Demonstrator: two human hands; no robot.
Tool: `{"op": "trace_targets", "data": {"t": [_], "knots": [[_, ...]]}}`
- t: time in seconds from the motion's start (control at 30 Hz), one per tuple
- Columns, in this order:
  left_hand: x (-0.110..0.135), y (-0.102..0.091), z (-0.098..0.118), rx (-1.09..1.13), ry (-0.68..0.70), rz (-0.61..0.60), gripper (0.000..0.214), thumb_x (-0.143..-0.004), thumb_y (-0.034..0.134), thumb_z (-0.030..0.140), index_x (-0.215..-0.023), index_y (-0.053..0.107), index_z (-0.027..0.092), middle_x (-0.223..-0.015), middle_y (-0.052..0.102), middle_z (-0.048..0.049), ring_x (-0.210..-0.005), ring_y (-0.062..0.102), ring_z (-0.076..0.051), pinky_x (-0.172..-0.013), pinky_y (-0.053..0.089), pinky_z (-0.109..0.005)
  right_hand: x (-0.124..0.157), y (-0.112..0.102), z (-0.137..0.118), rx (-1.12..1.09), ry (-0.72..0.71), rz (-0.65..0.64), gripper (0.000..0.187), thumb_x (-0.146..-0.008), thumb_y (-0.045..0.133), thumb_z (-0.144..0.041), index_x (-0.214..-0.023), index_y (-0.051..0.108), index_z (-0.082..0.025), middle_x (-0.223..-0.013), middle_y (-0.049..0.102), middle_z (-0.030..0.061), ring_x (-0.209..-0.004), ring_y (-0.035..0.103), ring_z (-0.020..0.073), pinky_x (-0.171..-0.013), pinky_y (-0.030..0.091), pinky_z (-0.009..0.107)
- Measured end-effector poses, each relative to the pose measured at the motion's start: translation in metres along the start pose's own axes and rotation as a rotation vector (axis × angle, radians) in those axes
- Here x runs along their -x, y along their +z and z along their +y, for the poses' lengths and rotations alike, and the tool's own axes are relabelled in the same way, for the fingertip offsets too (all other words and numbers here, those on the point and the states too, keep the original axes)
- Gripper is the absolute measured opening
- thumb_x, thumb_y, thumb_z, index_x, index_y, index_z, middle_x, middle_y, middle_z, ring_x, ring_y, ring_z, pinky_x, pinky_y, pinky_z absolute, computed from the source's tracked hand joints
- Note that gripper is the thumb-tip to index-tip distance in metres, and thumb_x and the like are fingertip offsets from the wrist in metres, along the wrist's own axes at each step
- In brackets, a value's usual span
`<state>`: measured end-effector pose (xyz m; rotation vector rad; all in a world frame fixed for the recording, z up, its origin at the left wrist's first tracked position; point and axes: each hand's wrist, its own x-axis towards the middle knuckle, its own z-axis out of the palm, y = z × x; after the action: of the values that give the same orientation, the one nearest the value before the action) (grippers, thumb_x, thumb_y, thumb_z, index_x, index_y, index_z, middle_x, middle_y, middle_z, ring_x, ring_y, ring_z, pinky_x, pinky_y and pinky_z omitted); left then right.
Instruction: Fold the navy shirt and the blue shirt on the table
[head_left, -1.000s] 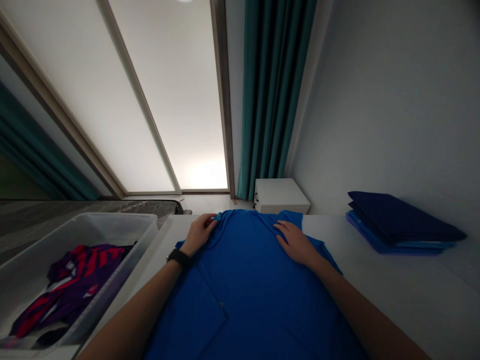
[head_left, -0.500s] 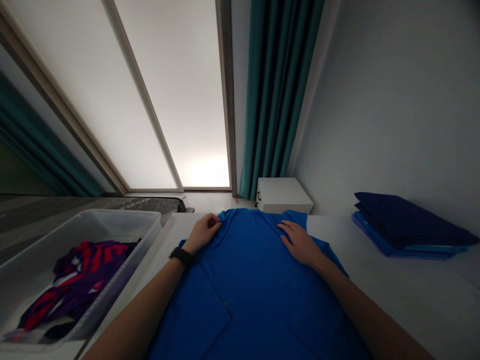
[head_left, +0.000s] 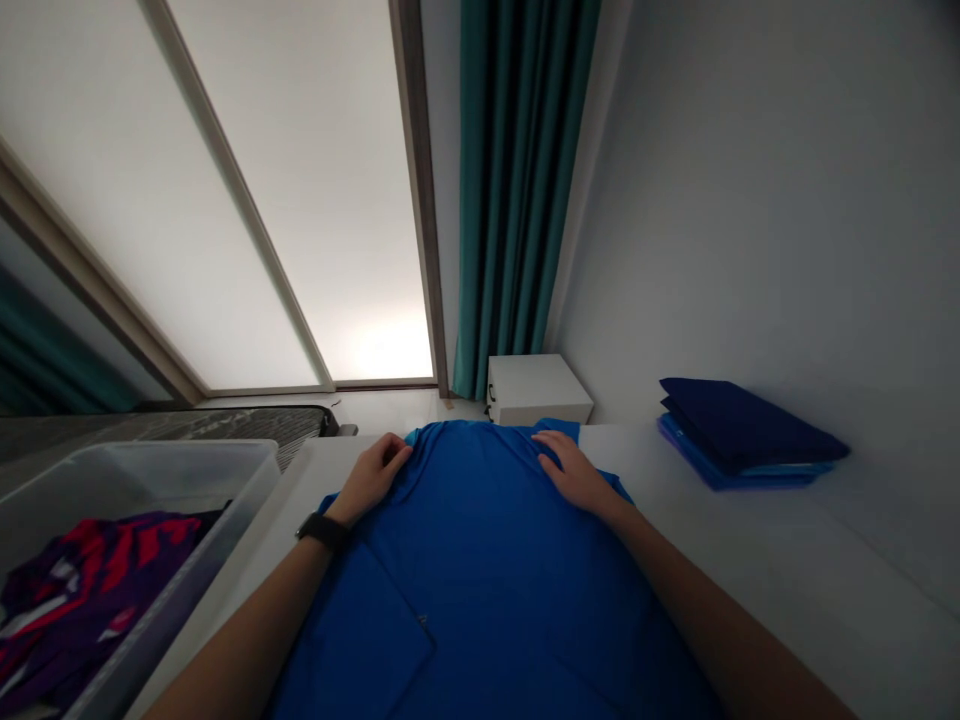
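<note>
Both hands on the shirt's far edge, almost no change vs 1 s ago.

L hand (head_left: 371, 478) is loosely curled and looks to pinch the blue shirt (head_left: 480, 570) at its far-left corner. R hand (head_left: 574, 472) lies open & flat, fingers spread, pressing the far-right part w/ nothing gripped. Shirt is spread on the table (head_left: 750, 570) right in front of the person, under both forearms. Vs the earlier pics both hands keep the same spots on the cloth. Only the view shifts a bit, so the bin (head_left: 150, 480) w/ striped top (head_left: 82, 590) sits further L in the pic. Judging by that, the far edge is still pinned, w/ no new fold there. Folded stack (head_left: 742, 435) sits well apart on the R.
</note>
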<state>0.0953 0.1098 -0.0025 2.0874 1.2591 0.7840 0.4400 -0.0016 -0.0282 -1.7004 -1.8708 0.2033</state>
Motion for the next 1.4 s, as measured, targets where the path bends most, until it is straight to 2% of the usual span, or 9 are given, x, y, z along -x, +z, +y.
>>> {"op": "trace_targets", "data": {"t": [0.17,0.27,0.43,0.63,0.87,1.03,1.1,1.27,1.4], "knots": [[0.000,-0.002,0.004,-0.003,0.008,-0.010,0.041,-0.081,0.048,0.062,-0.081,0.054,0.021,-0.065,0.057,0.0011,-0.060,0.053,-0.018,-0.056,0.040,-0.027,-0.013,-0.019,0.029,0.017,0.240,0.138,0.035,-0.089,0.041,-0.023,-0.115,0.064,-0.017,-0.107,0.066,0.0099,-0.103,0.059,0.0215,-0.097,0.042,0.037],[0.000,-0.003,0.006,0.002,0.005,-0.010,0.041,-0.081,0.048,0.061,-0.081,0.055,0.021,-0.065,0.058,0.0008,-0.060,0.054,-0.018,-0.057,0.041,-0.028,-0.019,-0.028,0.048,0.032,0.412,0.122,0.036,-0.088,0.039,-0.018,-0.114,0.064,-0.018,-0.100,0.068,0.0072,-0.095,0.061,0.0198,-0.092,0.043,0.034],[0.000,-0.003,0.008,-0.004,0.011,-0.009,0.043,-0.080,0.050,0.063,-0.081,0.056,0.020,-0.065,0.060,0.0003,-0.061,0.056,-0.018,-0.057,0.041,-0.028,-0.036,-0.040,0.067,0.021,0.465,0.035,0.036,-0.086,0.040,-0.014,-0.113,0.064,-0.016,-0.078,0.068,0.0034,-0.078,0.062,0.0171,-0.079,0.045,0.028],[0.000,-0.002,0.007,-0.008,0.013,-0.011,0.047,-0.079,0.048,0.067,-0.080,0.056,0.021,-0.065,0.061,-0.0002,-0.062,0.056,-0.019,-0.057,0.042,-0.028,-0.055,-0.048,0.065,0.004,0.454,-0.078,0.009,-0.081,0.054,-0.018,-0.081,0.063,-0.016,-0.074,0.066,0.0029,-0.070,0.059,0.0151,-0.066,0.043,0.024],[-0.001,-0.002,0.003,-0.020,0.025,-0.009,0.043,-0.081,0.048,0.063,-0.081,0.057,0.021,-0.065,0.061,0.0003,-0.062,0.056,-0.018,-0.057,0.041,-0.028,-0.034,-0.054,0.017,-0.007,0.347,-0.029,0.007,-0.089,0.049,-0.023,-0.087,0.055,-0.018,-0.070,0.059,-0.0009,-0.065,0.055,0.0142,-0.065,0.042,0.025],[-0.001,0.000,0.002,-0.032,0.039,-0.017,0.040,-0.082,0.049,0.060,-0.081,0.056,0.021,-0.065,0.060,0.0007,-0.061,0.056,-0.018,-0.058,0.041,-0.028,0.013,-0.037,-0.037,0.058,-0.147,-0.100,0.006,-0.090,0.050,-0.020,-0.091,0.057,-0.020,-0.090,0.062,0.0042,-0.080,0.056,0.0177,-0.077,0.043,0.031],[-0.001,0.000,0.001,-0.034,0.039,-0.023,0.039,-0.083,0.049,0.059,-0.082,0.056,0.021,-0.066,0.061,0.0005,-0.062,0.056,-0.018,-0.059,0.041,-0.028,0.028,-0.030,-0.050,0.082,-0.236,-0.159,0.013,-0.092,0.047,-0.016,-0.097,0.058,-0.021,-0.097,0.062,0.0062,-0.086,0.057,0.0191,-0.079,0.044,0.033],[0.000,-0.001,0.004,-0.049,0.038,-0.027,0.040,-0.083,0.048,0.060,-0.083,0.057,0.021,-0.068,0.062,-0.0001,-0.063,0.056,-0.019,-0.059,0.041,-0.028,0.038,-0.023,-0.053,0.004,-0.175,-0.169,0.034,-0.091,0.047,-0.014,-0.123,0.051,-0.023,-0.107,0.059,0.0078,-0.094,0.057,0.0204,-0.083,0.047,0.036],[0.001,-0.002,0.006,-0.045,0.032,-0.027,0.040,-0.082,0.049,0.060,-0.083,0.057,0.021,-0.068,0.062,-0.0006,-0.064,0.056,-0.019,-0.058,0.041,-0.029,0.036,-0.022,-0.042,-0.081,-0.059,-0.047,0.030,-0.090,0.046,-0.016,-0.119,0.051,-0.021,-0.093,0.056,0.0050,-0.079,0.055,0.0176,-0.075,0.048,0.032]]}}
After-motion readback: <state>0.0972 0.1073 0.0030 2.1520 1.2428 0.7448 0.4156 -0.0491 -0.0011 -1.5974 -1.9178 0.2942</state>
